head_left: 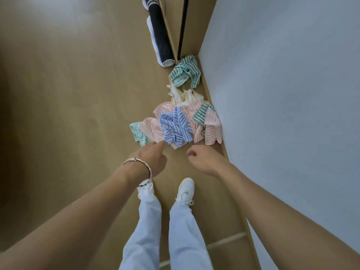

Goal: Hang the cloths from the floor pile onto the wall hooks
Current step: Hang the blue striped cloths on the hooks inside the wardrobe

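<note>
Nearest: legs in pale jeans point(181, 230), white sneakers point(186, 189) on the wooden floor point(78, 94).

Both bare arms reach forward and down.

Left hand point(153, 159), silver bracelet point(145, 166) at the wrist: forefinger stretched out, tip at the near edge of the cloth pile point(175, 121), contact unclear. Other fingers tucked under, out of sight. It grips nothing.

Right hand point(202, 159): fingers loosely curled, holding nothing, just short of the pile's near edge.

The pile sits straight on the floor, against the foot of the white wall point(282, 84); no bin or basket round it. Contents, near to far:
- blue striped cloth point(175, 126), crumpled, on top at the near middle
- pink striped cloth point(150, 127) spread under it, left side
- green striped corner point(137, 132) poking out at the far left
- another pink striped cloth point(213, 131) on the wall side
- small green striped cloth point(200, 114) lying on that pink one
- cream cloth point(183, 96), bunched, beyond the pink ones
- green striped cloth point(185, 74), crumpled, farthest, in the corner

Beyond that: a rolled black-and-white mat point(160, 39) lying on the floor, beside a wooden panel point(192, 26) with a dark vertical gap.
</note>
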`<control>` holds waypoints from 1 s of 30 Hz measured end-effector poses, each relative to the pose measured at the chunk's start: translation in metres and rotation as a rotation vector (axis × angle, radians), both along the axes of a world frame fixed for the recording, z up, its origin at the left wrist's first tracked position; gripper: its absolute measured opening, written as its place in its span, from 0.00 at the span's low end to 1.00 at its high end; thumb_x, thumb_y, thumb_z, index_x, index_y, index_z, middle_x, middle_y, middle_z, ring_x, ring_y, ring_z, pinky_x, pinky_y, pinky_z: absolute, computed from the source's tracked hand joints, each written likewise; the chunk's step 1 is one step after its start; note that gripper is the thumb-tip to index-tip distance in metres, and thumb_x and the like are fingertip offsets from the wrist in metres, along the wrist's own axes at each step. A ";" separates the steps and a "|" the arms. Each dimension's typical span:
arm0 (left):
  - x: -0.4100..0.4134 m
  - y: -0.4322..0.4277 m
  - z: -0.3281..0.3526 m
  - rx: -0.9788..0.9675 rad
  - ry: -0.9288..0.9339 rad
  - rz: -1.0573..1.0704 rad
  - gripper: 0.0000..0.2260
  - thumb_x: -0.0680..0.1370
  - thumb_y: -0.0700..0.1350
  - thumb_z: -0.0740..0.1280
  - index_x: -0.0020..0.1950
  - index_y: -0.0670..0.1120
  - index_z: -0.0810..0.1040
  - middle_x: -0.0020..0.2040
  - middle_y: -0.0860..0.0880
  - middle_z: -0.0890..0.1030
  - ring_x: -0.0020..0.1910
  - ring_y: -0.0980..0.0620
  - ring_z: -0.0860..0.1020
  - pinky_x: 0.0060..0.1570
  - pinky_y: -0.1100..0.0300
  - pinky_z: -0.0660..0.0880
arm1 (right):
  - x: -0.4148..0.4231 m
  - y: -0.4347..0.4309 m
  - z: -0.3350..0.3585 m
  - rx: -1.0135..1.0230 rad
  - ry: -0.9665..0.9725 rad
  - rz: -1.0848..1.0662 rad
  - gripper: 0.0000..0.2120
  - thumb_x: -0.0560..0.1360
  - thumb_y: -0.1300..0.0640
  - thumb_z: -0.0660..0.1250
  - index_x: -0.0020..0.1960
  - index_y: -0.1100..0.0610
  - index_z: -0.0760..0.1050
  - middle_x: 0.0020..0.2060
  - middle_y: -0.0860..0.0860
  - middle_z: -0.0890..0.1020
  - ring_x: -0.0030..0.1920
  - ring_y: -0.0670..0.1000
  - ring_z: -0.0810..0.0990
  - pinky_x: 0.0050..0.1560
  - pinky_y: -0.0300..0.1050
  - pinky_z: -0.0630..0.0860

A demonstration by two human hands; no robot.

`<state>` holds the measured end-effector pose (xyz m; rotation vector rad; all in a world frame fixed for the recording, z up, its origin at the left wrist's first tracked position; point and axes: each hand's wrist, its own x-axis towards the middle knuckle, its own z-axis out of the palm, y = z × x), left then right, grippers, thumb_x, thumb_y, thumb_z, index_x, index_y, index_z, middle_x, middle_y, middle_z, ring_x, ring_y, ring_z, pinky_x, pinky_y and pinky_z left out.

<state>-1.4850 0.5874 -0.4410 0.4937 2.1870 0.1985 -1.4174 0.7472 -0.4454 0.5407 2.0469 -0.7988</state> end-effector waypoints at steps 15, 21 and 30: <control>-0.016 0.014 -0.275 -0.064 -0.097 -0.152 0.20 0.78 0.42 0.56 0.71 0.48 0.63 0.65 0.44 0.70 0.63 0.44 0.71 0.61 0.52 0.70 | -0.009 -0.011 -0.280 -0.024 -0.111 -0.165 0.19 0.80 0.54 0.56 0.70 0.52 0.68 0.68 0.50 0.72 0.63 0.52 0.73 0.61 0.46 0.71; -0.003 0.006 -0.359 -0.071 -0.118 -0.209 0.20 0.78 0.43 0.57 0.70 0.48 0.65 0.66 0.46 0.70 0.64 0.44 0.71 0.62 0.50 0.70 | -0.004 -0.003 -0.362 0.021 -0.112 -0.120 0.23 0.79 0.54 0.57 0.73 0.52 0.65 0.69 0.52 0.67 0.65 0.54 0.72 0.62 0.47 0.71; -0.009 0.009 -0.452 -0.073 -0.090 -0.201 0.22 0.79 0.44 0.55 0.73 0.50 0.59 0.65 0.48 0.69 0.63 0.47 0.70 0.59 0.51 0.71 | -0.040 0.035 -0.457 0.097 0.091 -0.162 0.25 0.80 0.55 0.55 0.76 0.52 0.57 0.75 0.51 0.57 0.72 0.54 0.62 0.67 0.47 0.63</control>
